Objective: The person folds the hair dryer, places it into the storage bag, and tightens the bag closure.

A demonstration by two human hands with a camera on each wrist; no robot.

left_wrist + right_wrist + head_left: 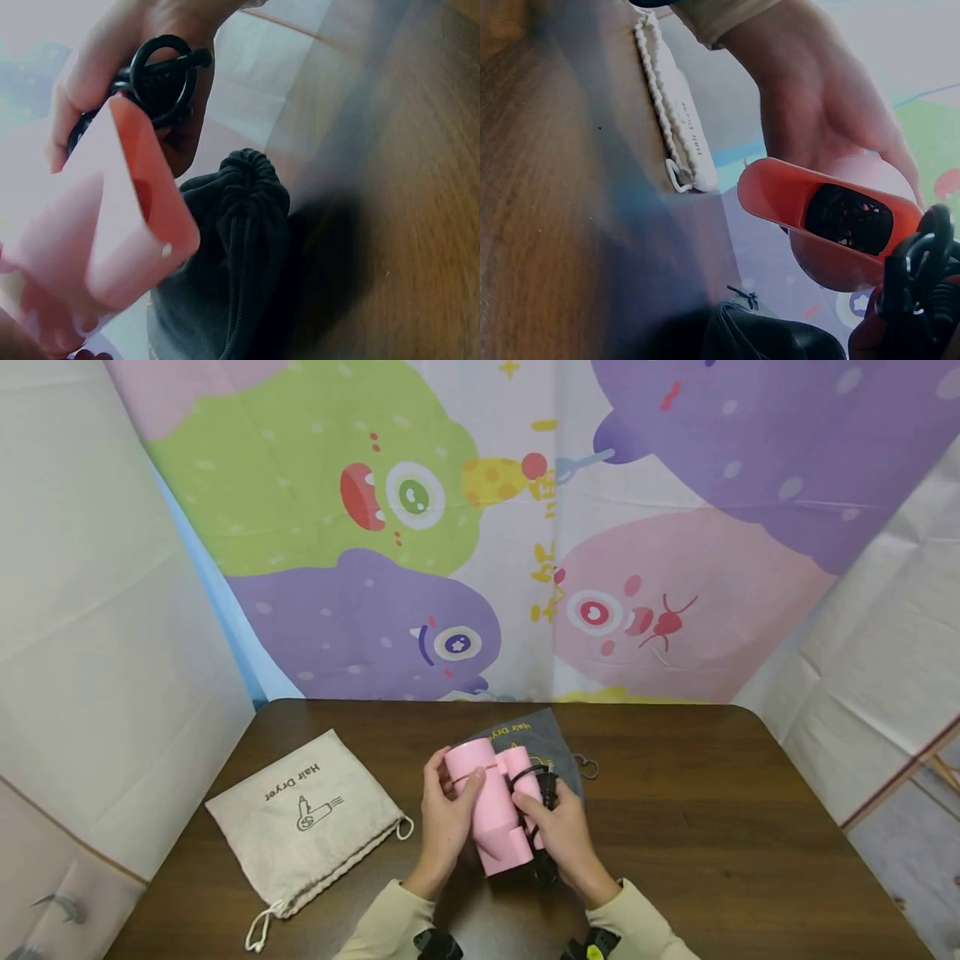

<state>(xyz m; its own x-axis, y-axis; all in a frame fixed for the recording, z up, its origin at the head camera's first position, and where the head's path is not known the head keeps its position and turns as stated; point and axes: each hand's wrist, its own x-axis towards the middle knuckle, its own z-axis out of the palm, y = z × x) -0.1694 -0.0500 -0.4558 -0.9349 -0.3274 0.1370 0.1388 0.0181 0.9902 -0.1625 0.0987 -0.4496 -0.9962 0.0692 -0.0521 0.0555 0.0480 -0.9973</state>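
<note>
A pink hair dryer [491, 793] is held over the table by both hands. My left hand [444, 822] grips its barrel, thumb on the near side. My right hand [566, 835] holds the folded handle [517, 762] together with the bundled black cord [547, 789]. In the right wrist view the flat nozzle [769, 187] gapes toward the camera, showing a dark inside. Behind the dryer lies a dark grey drawstring pouch [536, 731] with yellow "Hair Dryer" print, partly hidden. The left wrist view shows its gathered neck [251, 172].
On the left of the brown wooden table [697, 827] lies a beige drawstring bag [330, 802], printed "Hair Dryer", its white cord loops sticking out. A cartoon-print curtain [517, 660] hangs behind the table, with pale cloth at both sides.
</note>
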